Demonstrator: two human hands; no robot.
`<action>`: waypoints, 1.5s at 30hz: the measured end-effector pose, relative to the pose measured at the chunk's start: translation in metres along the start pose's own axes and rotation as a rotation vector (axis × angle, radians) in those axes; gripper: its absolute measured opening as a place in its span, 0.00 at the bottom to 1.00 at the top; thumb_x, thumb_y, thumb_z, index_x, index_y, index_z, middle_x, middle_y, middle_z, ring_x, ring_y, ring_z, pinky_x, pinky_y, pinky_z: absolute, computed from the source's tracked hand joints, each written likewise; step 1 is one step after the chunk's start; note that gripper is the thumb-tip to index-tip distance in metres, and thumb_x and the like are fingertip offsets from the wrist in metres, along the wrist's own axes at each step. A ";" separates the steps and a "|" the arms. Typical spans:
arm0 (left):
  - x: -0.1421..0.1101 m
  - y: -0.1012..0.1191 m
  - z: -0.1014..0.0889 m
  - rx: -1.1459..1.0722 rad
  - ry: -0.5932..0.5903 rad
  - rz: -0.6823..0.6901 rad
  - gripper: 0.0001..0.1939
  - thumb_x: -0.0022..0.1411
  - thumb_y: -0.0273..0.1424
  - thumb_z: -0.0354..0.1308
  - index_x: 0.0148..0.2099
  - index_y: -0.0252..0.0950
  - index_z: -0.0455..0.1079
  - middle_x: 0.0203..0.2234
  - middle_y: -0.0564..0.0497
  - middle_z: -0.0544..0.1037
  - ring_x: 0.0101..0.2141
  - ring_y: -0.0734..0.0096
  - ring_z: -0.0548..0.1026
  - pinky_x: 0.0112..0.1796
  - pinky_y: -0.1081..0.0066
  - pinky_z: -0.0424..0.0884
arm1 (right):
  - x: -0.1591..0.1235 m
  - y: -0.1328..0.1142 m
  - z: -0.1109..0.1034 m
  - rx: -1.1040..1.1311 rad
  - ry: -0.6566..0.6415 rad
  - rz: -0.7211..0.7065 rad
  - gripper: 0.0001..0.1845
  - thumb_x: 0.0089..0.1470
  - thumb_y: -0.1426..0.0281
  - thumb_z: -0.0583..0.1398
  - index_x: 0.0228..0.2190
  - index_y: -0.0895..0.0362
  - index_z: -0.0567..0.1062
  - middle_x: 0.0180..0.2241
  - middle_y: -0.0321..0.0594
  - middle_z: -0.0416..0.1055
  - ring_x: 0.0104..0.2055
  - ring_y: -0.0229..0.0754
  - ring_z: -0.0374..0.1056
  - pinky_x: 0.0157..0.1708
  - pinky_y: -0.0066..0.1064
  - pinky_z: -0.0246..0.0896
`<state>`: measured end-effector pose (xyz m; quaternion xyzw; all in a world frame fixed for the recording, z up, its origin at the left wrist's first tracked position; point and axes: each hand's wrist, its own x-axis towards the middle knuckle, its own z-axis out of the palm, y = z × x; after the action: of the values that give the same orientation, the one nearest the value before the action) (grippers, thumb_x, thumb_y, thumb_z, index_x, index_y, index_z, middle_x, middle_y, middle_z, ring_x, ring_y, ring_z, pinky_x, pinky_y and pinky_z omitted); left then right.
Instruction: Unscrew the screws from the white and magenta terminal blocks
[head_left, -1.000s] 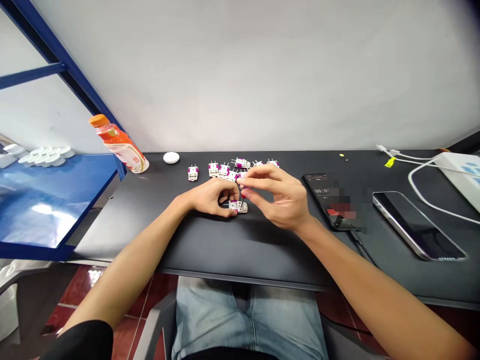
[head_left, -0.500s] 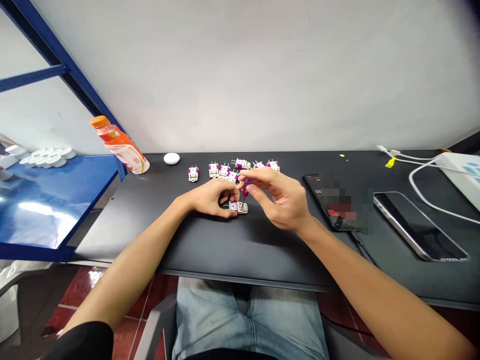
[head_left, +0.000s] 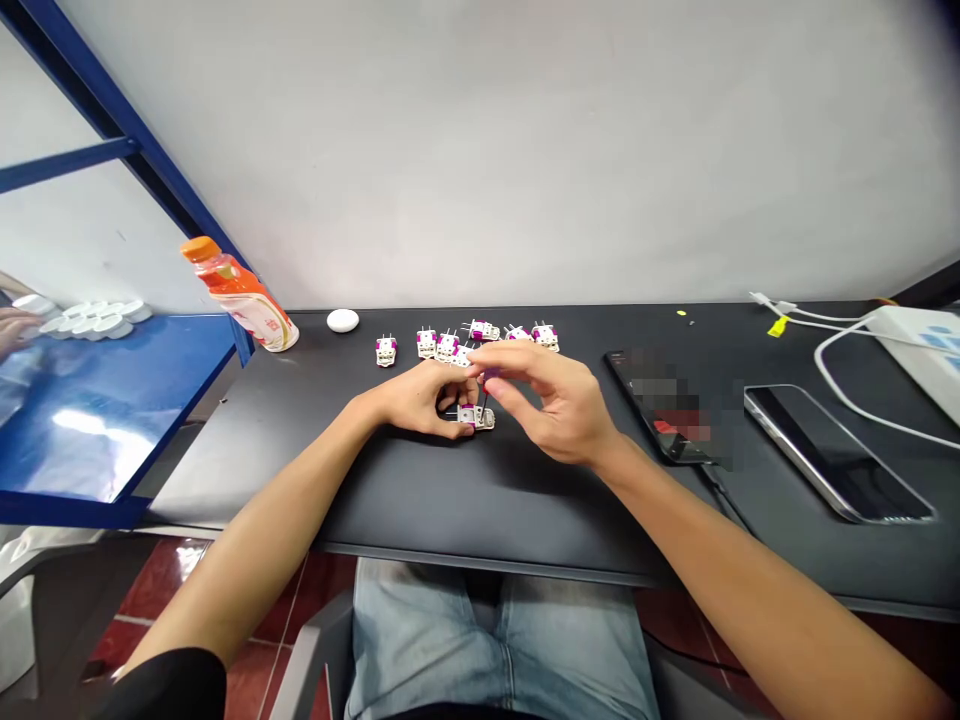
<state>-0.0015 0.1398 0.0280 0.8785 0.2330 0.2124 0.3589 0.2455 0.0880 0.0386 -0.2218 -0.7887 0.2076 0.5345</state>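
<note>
My left hand (head_left: 424, 398) rests on the dark table and pinches a small white and purple plug part with metal pins (head_left: 475, 417), lying flat. Above that part, my right hand (head_left: 551, 400) closes thumb and fingers round a small screwdriver with a red and purple handle (head_left: 486, 380). The screwdriver's thin shaft points down with its tip at the part's right half; fingers partly hide the handle. Several similar white and purple plug parts (head_left: 448, 346) sit behind my hands. One more plug part (head_left: 386, 350) stands apart to their left.
A bottle with an orange cap (head_left: 247, 300) and a white oval object (head_left: 343, 320) are at the back left. Two phones, one black (head_left: 637, 400) and one silver-edged (head_left: 836, 455), lie right. Another person's hand (head_left: 15, 328) is over the blue table (head_left: 172, 350).
My right hand's fingers have shifted slightly left and down round the screwdriver handle. My left hand keeps its grip. Another person's hand has come in at the far left edge.
</note>
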 end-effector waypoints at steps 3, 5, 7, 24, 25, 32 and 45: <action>0.001 0.001 0.000 0.015 -0.006 -0.018 0.13 0.58 0.33 0.75 0.39 0.39 0.73 0.24 0.61 0.68 0.25 0.74 0.65 0.29 0.71 0.64 | 0.001 0.002 0.000 -0.071 0.007 -0.065 0.10 0.72 0.70 0.72 0.51 0.46 0.91 0.50 0.42 0.89 0.48 0.46 0.87 0.51 0.40 0.89; 0.001 0.000 0.000 0.021 -0.008 -0.026 0.14 0.58 0.34 0.75 0.39 0.39 0.72 0.24 0.61 0.68 0.25 0.74 0.65 0.29 0.71 0.64 | 0.000 0.002 0.001 -0.046 0.011 -0.042 0.13 0.73 0.72 0.70 0.54 0.45 0.91 0.50 0.41 0.89 0.47 0.44 0.88 0.49 0.37 0.89; 0.001 0.000 0.000 0.024 -0.004 -0.029 0.16 0.58 0.36 0.75 0.39 0.40 0.71 0.24 0.61 0.68 0.25 0.74 0.66 0.29 0.71 0.64 | -0.001 0.002 0.001 0.003 -0.025 0.030 0.17 0.75 0.72 0.67 0.60 0.46 0.88 0.55 0.42 0.90 0.50 0.44 0.89 0.51 0.37 0.90; 0.001 0.005 -0.001 0.041 -0.027 -0.069 0.15 0.58 0.36 0.74 0.37 0.40 0.69 0.25 0.60 0.68 0.26 0.74 0.65 0.29 0.70 0.62 | -0.002 0.003 0.000 -0.135 -0.092 0.003 0.23 0.73 0.71 0.67 0.65 0.48 0.80 0.47 0.37 0.90 0.39 0.42 0.86 0.48 0.35 0.89; 0.001 0.005 -0.001 0.036 -0.028 -0.063 0.15 0.58 0.36 0.74 0.38 0.40 0.70 0.25 0.60 0.68 0.26 0.74 0.66 0.29 0.70 0.63 | -0.002 0.003 -0.001 -0.159 -0.082 -0.033 0.25 0.72 0.72 0.66 0.67 0.47 0.79 0.48 0.37 0.90 0.39 0.41 0.86 0.48 0.35 0.89; 0.001 0.000 0.001 0.019 0.006 -0.010 0.13 0.57 0.33 0.74 0.39 0.40 0.73 0.24 0.60 0.69 0.26 0.73 0.67 0.31 0.70 0.66 | 0.001 0.007 -0.001 -0.220 -0.006 -0.271 0.25 0.71 0.72 0.71 0.65 0.44 0.83 0.49 0.40 0.89 0.41 0.44 0.86 0.46 0.37 0.88; 0.000 -0.002 0.001 0.043 0.001 -0.027 0.15 0.57 0.35 0.75 0.38 0.39 0.72 0.24 0.60 0.70 0.25 0.74 0.66 0.30 0.71 0.64 | 0.000 0.007 0.000 -0.156 0.039 -0.186 0.17 0.71 0.71 0.72 0.58 0.46 0.87 0.51 0.41 0.91 0.47 0.45 0.89 0.52 0.38 0.90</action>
<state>-0.0017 0.1405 0.0260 0.8827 0.2496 0.2028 0.3426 0.2469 0.0937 0.0342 -0.1925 -0.8090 0.0906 0.5480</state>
